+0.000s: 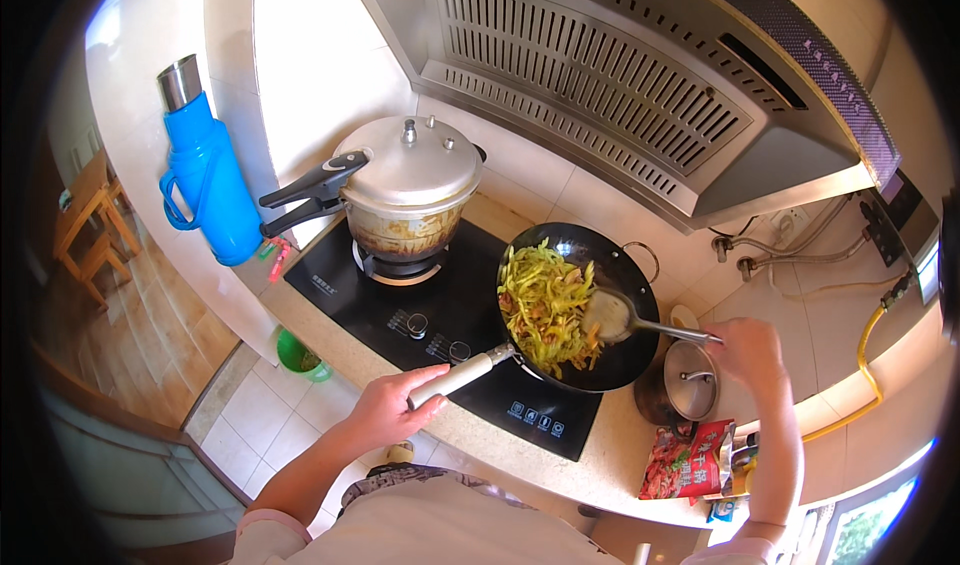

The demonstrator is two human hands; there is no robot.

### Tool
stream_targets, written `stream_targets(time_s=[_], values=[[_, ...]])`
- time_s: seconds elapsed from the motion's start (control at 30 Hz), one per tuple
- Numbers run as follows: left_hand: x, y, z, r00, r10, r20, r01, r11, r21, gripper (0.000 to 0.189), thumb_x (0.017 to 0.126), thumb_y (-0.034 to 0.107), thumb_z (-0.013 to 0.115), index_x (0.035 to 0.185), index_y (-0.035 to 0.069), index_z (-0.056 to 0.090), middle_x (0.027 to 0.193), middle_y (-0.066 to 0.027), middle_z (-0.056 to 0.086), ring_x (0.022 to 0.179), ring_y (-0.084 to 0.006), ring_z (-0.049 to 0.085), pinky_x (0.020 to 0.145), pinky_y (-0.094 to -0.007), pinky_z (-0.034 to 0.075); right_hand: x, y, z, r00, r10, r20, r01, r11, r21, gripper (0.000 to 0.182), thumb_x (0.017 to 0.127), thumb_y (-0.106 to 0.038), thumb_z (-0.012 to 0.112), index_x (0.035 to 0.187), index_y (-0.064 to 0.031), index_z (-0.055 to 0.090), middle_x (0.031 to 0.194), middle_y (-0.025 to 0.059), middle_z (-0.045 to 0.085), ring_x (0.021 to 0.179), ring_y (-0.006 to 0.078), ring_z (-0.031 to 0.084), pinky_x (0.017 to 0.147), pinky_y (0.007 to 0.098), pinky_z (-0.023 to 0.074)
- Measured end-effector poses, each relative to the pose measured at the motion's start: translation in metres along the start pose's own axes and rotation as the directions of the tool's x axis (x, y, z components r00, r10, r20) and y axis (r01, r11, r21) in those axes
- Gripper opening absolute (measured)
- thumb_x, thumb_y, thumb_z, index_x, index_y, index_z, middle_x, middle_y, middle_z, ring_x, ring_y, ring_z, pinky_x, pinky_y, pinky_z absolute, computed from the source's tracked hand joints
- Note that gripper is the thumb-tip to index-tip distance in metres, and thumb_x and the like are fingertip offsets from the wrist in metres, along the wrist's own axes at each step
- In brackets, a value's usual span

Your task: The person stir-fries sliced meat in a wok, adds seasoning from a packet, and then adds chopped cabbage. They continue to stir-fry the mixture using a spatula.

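A black wok (630, 355) sits over the right burner of a black glass gas hob (480, 265). Its light-coloured handle (461, 379) points toward me, and my left hand (394, 404) is wrapped around the end of it. Sliced green vegetable with brown pieces (544, 302) fills the left part of the wok. My right hand (750, 359) grips the metal handle of a wok spatula (611, 316). The spatula's blade lies in the wok, touching the right edge of the food.
On the left burner stands a pressure cooker (409, 182), its black handles pointing left. A blue thermos flask (210, 179) is at the counter's left end. A small lidded pot (686, 385) and a red food packet (684, 460) are right of the wok. Overhead slants a range hood (600, 77).
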State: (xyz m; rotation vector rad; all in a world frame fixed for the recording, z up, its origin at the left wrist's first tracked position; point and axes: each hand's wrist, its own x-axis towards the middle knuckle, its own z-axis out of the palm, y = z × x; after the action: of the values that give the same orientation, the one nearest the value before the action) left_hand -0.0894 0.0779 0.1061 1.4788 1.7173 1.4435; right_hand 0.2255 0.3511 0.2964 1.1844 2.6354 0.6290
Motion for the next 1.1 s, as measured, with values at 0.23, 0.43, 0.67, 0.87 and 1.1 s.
stream_targets(time_s=[0.23, 0.43, 0.67, 0.87, 1.1], values=[[0.000, 0.002, 0.001, 1.000, -0.023, 0.009, 0.023, 1.000, -0.012, 0.042, 0.079, 0.012, 0.069, 0.119, 0.007, 0.056, 0.075, -0.0105, 0.066, 0.059, -0.0170, 0.064, 0.055, -0.0278, 0.050, 0.028, 0.001, 0.028, 0.918, -0.058, 0.392, -0.018, 0.982, 0.188, 0.022, 0.076, -0.032, 0.059, 0.084, -0.0149, 0.070, 0.072, 0.0081, 0.066, 0.071, 0.0274, 0.063, 0.064, 0.0381, 0.0486], [0.001, 0.002, -0.002, 1.000, 0.006, 0.006, -0.006, 0.999, 0.050, 0.042, 0.080, 0.015, 0.069, 0.119, 0.007, 0.056, 0.075, -0.0107, 0.066, 0.058, -0.0171, 0.063, 0.055, -0.0285, 0.049, 0.035, -0.079, 0.112, 0.969, 0.138, 0.206, -0.243, 0.696, 0.676, 0.031, 0.076, -0.036, 0.062, 0.096, -0.0136, 0.070, 0.087, 0.0122, 0.067, 0.084, 0.0291, 0.064, 0.076, 0.0382, 0.0498], [0.000, 0.000, -0.001, 1.000, 0.028, -0.002, -0.028, 0.999, 0.031, 0.041, 0.080, 0.015, 0.069, 0.119, 0.006, 0.056, 0.078, -0.0125, 0.066, 0.059, -0.0191, 0.064, 0.056, -0.0293, 0.049, 0.018, -0.053, 0.065, 0.977, 0.213, 0.018, -0.184, 0.796, 0.576, 0.030, 0.075, -0.036, 0.064, 0.095, -0.0155, 0.070, 0.082, 0.0110, 0.067, 0.080, 0.0285, 0.065, 0.074, 0.0381, 0.0507], [0.001, 0.006, -0.001, 1.000, -0.010, 0.022, 0.010, 1.000, 0.022, 0.040, 0.081, 0.006, 0.066, 0.119, 0.003, 0.056, 0.077, -0.0082, 0.065, 0.064, -0.0119, 0.062, 0.059, -0.0255, 0.048, 0.018, -0.031, 0.026, 0.985, 0.144, -0.096, -0.096, 0.915, 0.391, 0.022, 0.078, -0.032, 0.061, 0.093, -0.0178, 0.069, 0.077, 0.0108, 0.066, 0.075, 0.0303, 0.063, 0.068, 0.0407, 0.0499], [0.000, 0.003, -0.001, 1.000, -0.005, 0.005, 0.005, 1.000, 0.012, 0.041, 0.080, 0.010, 0.068, 0.119, 0.006, 0.056, 0.078, -0.0116, 0.067, 0.063, -0.0181, 0.066, 0.059, -0.0285, 0.051, 0.024, -0.062, 0.020, 0.996, -0.093, -0.006, 0.091, 0.954, 0.286, 0.019, 0.080, -0.027, 0.060, 0.096, -0.0174, 0.066, 0.079, 0.0099, 0.065, 0.078, 0.0295, 0.063, 0.065, 0.0409, 0.0498]])
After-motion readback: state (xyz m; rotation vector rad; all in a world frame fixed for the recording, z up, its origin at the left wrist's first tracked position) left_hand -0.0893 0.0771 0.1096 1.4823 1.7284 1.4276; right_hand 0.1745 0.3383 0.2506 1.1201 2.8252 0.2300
